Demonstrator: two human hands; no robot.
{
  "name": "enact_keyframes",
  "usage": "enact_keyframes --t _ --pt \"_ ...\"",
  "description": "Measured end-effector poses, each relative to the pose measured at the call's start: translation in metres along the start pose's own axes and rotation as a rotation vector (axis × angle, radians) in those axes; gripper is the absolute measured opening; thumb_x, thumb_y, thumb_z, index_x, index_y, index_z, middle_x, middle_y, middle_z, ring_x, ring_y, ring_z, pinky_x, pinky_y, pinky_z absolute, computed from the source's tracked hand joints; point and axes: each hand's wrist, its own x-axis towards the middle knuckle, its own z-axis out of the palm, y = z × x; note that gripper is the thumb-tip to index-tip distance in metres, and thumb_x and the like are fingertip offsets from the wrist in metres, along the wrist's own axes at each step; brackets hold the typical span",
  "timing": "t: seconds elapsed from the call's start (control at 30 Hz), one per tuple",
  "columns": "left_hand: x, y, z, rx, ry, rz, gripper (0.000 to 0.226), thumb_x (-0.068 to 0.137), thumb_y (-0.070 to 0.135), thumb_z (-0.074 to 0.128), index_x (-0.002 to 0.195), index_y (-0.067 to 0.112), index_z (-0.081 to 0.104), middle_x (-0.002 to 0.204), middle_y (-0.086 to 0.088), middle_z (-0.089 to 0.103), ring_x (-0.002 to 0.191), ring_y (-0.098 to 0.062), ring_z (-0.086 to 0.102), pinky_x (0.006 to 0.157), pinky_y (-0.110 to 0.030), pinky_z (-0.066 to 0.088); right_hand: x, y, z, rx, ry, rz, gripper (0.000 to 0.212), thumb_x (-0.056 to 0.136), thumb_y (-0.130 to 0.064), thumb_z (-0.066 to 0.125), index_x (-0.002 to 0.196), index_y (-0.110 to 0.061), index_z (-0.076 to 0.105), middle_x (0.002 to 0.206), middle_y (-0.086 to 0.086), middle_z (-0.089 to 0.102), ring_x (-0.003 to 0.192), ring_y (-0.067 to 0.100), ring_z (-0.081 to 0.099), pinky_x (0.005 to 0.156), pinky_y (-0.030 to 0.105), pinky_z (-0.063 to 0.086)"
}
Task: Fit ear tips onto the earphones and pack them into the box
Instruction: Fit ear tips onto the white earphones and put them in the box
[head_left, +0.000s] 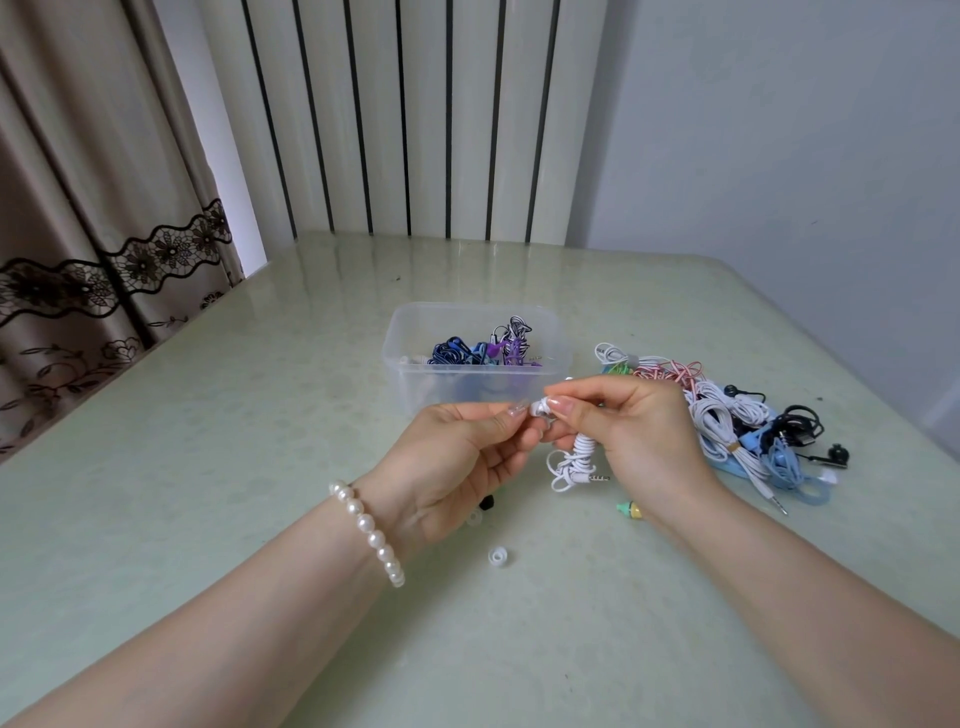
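White earbud (540, 406) sits pinched between your left hand (457, 467) and right hand (639, 431); a slip could flick its ear tip off the table (208, 467).

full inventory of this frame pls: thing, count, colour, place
plastic box: one, clear, table centre, holding blue, purple and black-white earphones
bundled earphone: one, white, coiled, held between both hands in front of the box
earphone pile: count unclear, white, pink, blue, black, tangled right of the box
loose ear tip: one, translucent white, on the table below the left hand
black ear tip: one, partly hidden by the left hand
green earbud piece: one, green-yellow, by the right wrist
table: one, pale green
curtain: beige, lace band, far left
pearl bracelet: one, white, left wrist
left hand: pinching at the earbud
right hand: pinching the earbud
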Motion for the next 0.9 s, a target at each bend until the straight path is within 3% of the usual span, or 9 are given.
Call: enact_keyframes --t 0.13,0.43,0.57,0.7,0.77,0.9 --pt "0.001 -0.001 0.0 0.006 0.01 0.014 0.016 0.087 0.003 0.053 0.088 -0.001 0.068 0.084 -0.012 0.069 0.062 -0.007 0.063 0.061 -0.016 0.049 0.0 0.001 0.001 -0.032 0.018 -0.011 0.021 0.078 0.006 0.063 0.071 -0.014 0.068 0.053 0.0 0.067 0.051 0.012 0.064 0.058 0.025 0.055" --pt "0.002 -0.003 0.0 0.009 0.023 0.014 0.016 0.087 0.003 0.052 0.088 -0.001 0.068 0.085 -0.012 0.067 0.065 -0.008 0.062 0.064 -0.016 0.049 0.001 0.004 0.001 -0.051 0.013 -0.013 0.022 0.075 0.01 0.064 0.069 -0.011 0.067 0.049 -0.002 0.065 0.047 0.009 0.062 0.054 0.019 0.054" --pt "0.001 -0.004 0.002 -0.002 0.003 0.005 0.017 0.088 0.004 0.051 0.09 0.0 0.068 0.083 -0.009 0.068 0.067 -0.007 0.062 0.065 -0.016 0.049 0.0 0.008 0.0 -0.222 0.044 -0.138 0.021 0.074 0.005 0.069 0.07 -0.016 0.07 0.063 -0.002 0.067 0.053 0.005 0.063 0.06 0.021 0.055" --pt "0.0 -0.003 0.002 -0.044 -0.021 -0.023 0.018 0.089 0.005 0.05 0.09 0.002 0.068 0.083 -0.007 0.068 0.069 -0.008 0.062 0.066 -0.017 0.049 -0.002 0.01 0.0 -0.442 0.083 -0.323 0.012 0.075 0.001 0.069 0.08 -0.009 0.074 0.069 -0.007 0.062 0.058 -0.001 0.06 0.064 0.017 0.051" --pt "0.0 -0.001 0.001 -0.059 -0.01 -0.015 0.017 0.088 0.005 0.051 0.088 0.004 0.068 0.078 -0.005 0.069 0.066 -0.007 0.063 0.064 -0.017 0.05 -0.002 0.006 0.0 -0.303 0.065 -0.218 0.016 0.078 0.001 0.067 0.076 -0.014 0.072 0.065 -0.006 0.067 0.054 0.007 0.062 0.06 0.022 0.053" --pt "0.002 0.002 -0.002 -0.054 0.02 -0.007 0.011 0.081 0.008 0.058 0.082 0.007 0.069 0.071 -0.001 0.069 0.058 -0.005 0.062 0.06 -0.017 0.05 0.001 -0.003 -0.004 -0.045 -0.047 -0.023 0.018 0.081 0.003 0.06 0.079 -0.013 0.067 0.061 -0.003 0.069 0.048 0.009 0.061 0.049 0.017 0.047"
